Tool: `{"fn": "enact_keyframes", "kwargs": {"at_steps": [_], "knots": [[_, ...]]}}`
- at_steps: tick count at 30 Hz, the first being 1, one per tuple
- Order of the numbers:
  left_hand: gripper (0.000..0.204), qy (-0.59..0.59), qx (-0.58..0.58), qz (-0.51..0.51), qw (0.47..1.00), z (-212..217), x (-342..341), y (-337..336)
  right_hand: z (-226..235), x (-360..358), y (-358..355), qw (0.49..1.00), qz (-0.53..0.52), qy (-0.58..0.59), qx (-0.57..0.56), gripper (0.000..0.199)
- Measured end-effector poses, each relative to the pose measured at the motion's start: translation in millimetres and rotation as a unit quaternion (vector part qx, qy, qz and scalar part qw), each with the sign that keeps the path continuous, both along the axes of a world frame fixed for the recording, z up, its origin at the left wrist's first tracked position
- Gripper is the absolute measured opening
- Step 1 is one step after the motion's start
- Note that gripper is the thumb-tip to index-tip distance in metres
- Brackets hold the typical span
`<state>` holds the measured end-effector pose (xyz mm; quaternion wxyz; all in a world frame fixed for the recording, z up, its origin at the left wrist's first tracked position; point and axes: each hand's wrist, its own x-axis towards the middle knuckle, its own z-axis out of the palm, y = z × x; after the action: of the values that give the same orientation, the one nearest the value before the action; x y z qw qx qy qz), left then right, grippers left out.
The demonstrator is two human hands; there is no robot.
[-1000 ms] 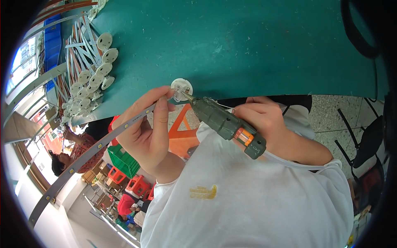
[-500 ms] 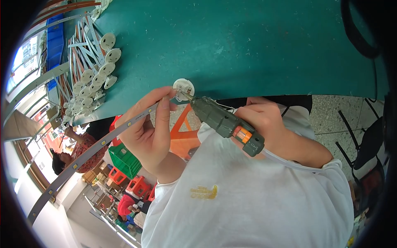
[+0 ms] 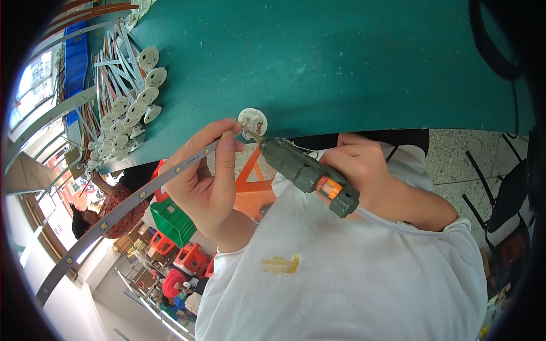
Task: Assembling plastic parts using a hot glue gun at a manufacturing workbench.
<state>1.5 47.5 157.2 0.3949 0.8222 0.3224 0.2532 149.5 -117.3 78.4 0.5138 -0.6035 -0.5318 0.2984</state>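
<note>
My left hand (image 3: 207,170) pinches the end of a long, flat LED strip (image 3: 122,208) between thumb and fingers. That end meets a round white cap (image 3: 260,116) at the table's near edge. Small parts and a clear, glossy patch show inside the cap. In my right hand (image 3: 361,167) is a dark green glue gun (image 3: 296,165) with an orange part in its body. Its nozzle points left and away from me, at the cap's near side, close to my left fingertips. Whether the nozzle touches the cap is too small to tell.
The green table (image 3: 341,62) fills the far side. Several finished-looking strips with round white caps (image 3: 148,94) lie piled at its left end. A black cable (image 3: 492,51) hangs at the far right. Below are an orange stool (image 3: 253,196) and a green crate (image 3: 172,220); other people sit at left.
The glue gun has shifted slightly left and toward me, its nozzle drawing back a little from the middle of the cap. My left hand and the strip have hardly moved.
</note>
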Motion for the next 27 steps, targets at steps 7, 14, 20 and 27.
{"fn": "enact_keyframes", "kwargs": {"at_steps": [7, 14, 20, 27], "knots": [[0.016, -0.001, -0.015, 0.023, 1.0, 2.2, 1.2, -0.7, 0.0, 0.0, -0.5, 1.0, -0.008, -0.003, 0.017, 0.023], [0.021, 0.025, 0.011, -0.054, 0.998, 4.8, -8.8, 5.6, 5.8, 3.8, 0.4, 1.0, -0.009, 0.02, 0.008, 0.022], [0.022, 0.003, -0.039, -0.065, 0.997, 6.5, -10.5, 7.3, 7.1, 4.6, 2.6, 0.999, -0.014, 0.03, 0.005, 0.022], [0.022, -0.014, -0.04, -0.033, 0.999, 4.9, -11.5, 4.8, 9.3, 4.7, -0.8, 0.998, -0.01, 0.066, -0.009, 0.018]]}}
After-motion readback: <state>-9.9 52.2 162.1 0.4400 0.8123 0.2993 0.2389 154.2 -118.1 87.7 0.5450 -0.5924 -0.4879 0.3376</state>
